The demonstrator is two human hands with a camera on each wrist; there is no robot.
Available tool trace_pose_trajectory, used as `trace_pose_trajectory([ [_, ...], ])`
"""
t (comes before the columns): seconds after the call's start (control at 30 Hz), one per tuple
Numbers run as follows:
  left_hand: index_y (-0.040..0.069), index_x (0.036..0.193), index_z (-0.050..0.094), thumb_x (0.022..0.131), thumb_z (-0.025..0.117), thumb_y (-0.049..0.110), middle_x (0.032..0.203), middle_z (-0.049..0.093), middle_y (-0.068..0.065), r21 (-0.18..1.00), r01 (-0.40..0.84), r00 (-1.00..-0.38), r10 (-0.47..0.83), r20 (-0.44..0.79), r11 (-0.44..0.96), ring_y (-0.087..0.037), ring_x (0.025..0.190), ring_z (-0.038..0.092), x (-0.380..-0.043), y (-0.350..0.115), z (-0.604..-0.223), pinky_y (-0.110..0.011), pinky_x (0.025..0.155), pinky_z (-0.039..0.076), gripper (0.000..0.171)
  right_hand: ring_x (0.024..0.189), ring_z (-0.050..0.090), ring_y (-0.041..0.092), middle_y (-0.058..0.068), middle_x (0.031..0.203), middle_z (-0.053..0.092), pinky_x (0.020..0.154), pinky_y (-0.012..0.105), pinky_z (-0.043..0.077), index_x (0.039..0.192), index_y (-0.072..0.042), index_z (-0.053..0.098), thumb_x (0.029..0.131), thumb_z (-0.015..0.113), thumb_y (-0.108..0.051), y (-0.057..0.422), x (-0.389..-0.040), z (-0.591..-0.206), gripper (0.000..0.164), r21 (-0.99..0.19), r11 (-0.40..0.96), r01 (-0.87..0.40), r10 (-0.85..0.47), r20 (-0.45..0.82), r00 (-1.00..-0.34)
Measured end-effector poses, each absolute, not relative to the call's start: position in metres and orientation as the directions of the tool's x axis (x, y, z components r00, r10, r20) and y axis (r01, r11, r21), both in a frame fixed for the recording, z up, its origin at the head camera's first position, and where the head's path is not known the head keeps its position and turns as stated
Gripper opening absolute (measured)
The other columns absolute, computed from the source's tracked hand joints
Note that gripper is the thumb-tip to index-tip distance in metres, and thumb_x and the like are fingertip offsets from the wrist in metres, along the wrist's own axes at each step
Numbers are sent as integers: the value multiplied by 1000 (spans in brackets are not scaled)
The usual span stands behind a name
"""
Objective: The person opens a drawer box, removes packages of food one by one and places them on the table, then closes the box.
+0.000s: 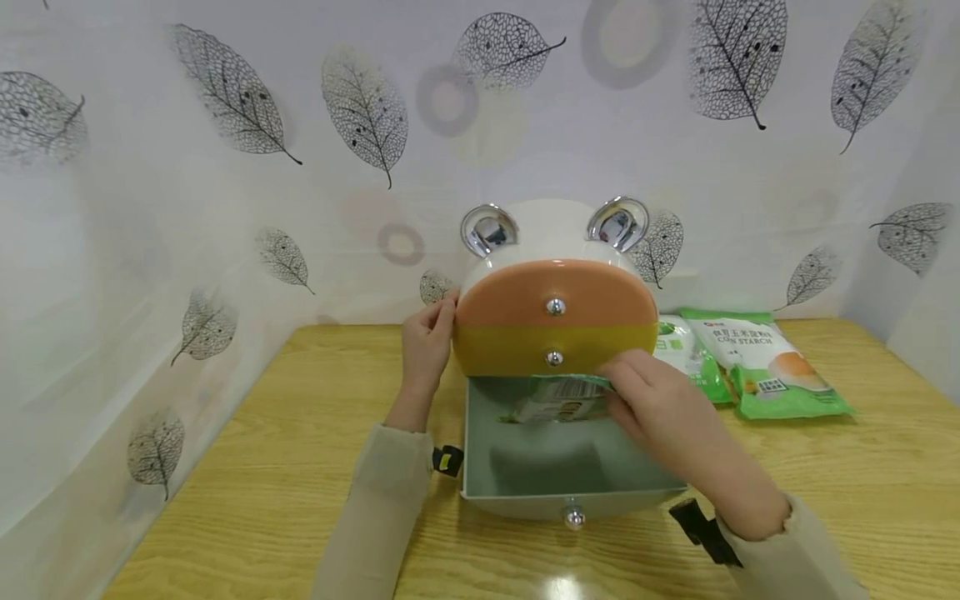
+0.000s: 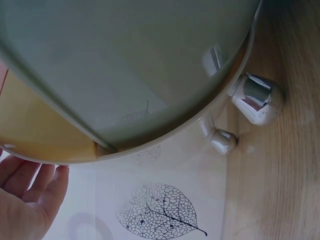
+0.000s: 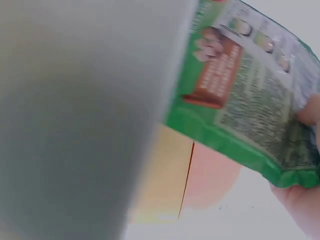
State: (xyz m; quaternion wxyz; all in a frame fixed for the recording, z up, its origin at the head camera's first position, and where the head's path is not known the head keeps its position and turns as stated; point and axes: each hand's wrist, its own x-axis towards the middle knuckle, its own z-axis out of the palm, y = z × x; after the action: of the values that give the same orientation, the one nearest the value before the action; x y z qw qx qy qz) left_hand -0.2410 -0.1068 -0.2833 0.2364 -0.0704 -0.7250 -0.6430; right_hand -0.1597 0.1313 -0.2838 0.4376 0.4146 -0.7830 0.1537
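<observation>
A small frog-shaped drawer box (image 1: 555, 218) stands on the table, with an orange drawer (image 1: 510, 292) above a yellow one (image 1: 502, 346). Its grey-green bottom drawer (image 1: 483, 446) is pulled out toward me. My left hand (image 1: 426, 346) rests against the box's left side; in the left wrist view, its fingers (image 2: 52, 192) are fairly straight at the curved edge. My right hand (image 1: 667, 412) pinches one end of a green printed packet (image 1: 562, 402) over the back of the drawer. The right wrist view shows the packet's (image 3: 255, 95) printed back, with the drawer wall blocking the left side.
Right of the box, two green-and-white bags lie on the table: a corn starch bag (image 1: 768, 362) and another bag (image 1: 686, 354) partly behind the box. Leaf-patterned cloth (image 1: 517, 158) hangs behind and at the left. A round metal knob (image 1: 574, 517) sticks out from the drawer front.
</observation>
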Motion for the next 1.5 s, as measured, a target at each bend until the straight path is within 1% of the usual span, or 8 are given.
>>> trace_pose_trajectory([
  [0.2,-6,105,61,90,49,8,109,58,-17,905,397,-883,-204,422,153,-23,103,53,-241,-108,-284,-32,85,43,24,63,47,21,11,75,54,55,27,37,78,2,55,94,33,-17,150,-154,-277,33,146,618,-772,-403,903,-151],
  [0.57,0,105,64,90,52,15,105,61,-11,905,395,-884,-205,421,156,-18,97,56,-259,-112,-301,-31,80,45,24,58,43,32,19,68,50,56,33,30,74,7,51,89,35,-23,197,-140,-277,37,37,788,-615,-148,980,-130],
  [0.67,2,104,65,89,52,17,104,63,-9,900,401,-878,-207,431,172,-16,94,57,-265,-112,-308,-30,79,46,25,58,43,34,21,67,50,62,22,31,74,9,51,90,34,-25,218,-136,-280,41,28,827,-562,-157,970,-184],
  [0.77,1,105,64,89,52,16,104,62,-9,896,408,-876,-202,438,173,-16,97,56,-266,-111,-308,-29,80,45,25,56,42,31,21,65,49,62,20,28,73,9,51,91,31,-26,239,-133,-282,45,60,859,-509,-212,945,-248],
  [0.9,0,105,63,90,51,16,106,61,-10,894,413,-874,-202,442,172,-16,100,55,-266,-111,-308,-29,82,44,26,53,37,25,19,62,48,55,28,25,71,9,51,91,28,-28,260,-138,-287,48,87,866,-492,-262,918,-299],
  [1.03,0,105,64,90,51,16,106,61,-10,898,407,-875,-209,436,171,-17,100,55,-265,-112,-308,-30,82,44,26,53,37,22,16,62,48,52,26,26,72,8,53,90,27,-30,271,-147,-294,49,52,854,-517,-269,895,-355],
  [1.27,-1,105,63,90,51,13,107,60,-13,909,390,-887,-204,413,147,-20,102,54,-267,-113,-309,-32,84,43,24,53,33,13,11,64,49,46,23,24,74,4,53,85,33,-18,283,-152,-303,32,10,877,-480,-272,833,-481],
  [1.5,-2,105,63,90,52,13,108,59,-17,901,407,-879,-205,431,150,-21,102,54,-268,-114,-309,-33,84,43,24,55,34,9,3,68,52,46,27,26,78,-8,51,79,48,-1,286,-158,-316,8,-99,899,-427,-283,614,-737],
])
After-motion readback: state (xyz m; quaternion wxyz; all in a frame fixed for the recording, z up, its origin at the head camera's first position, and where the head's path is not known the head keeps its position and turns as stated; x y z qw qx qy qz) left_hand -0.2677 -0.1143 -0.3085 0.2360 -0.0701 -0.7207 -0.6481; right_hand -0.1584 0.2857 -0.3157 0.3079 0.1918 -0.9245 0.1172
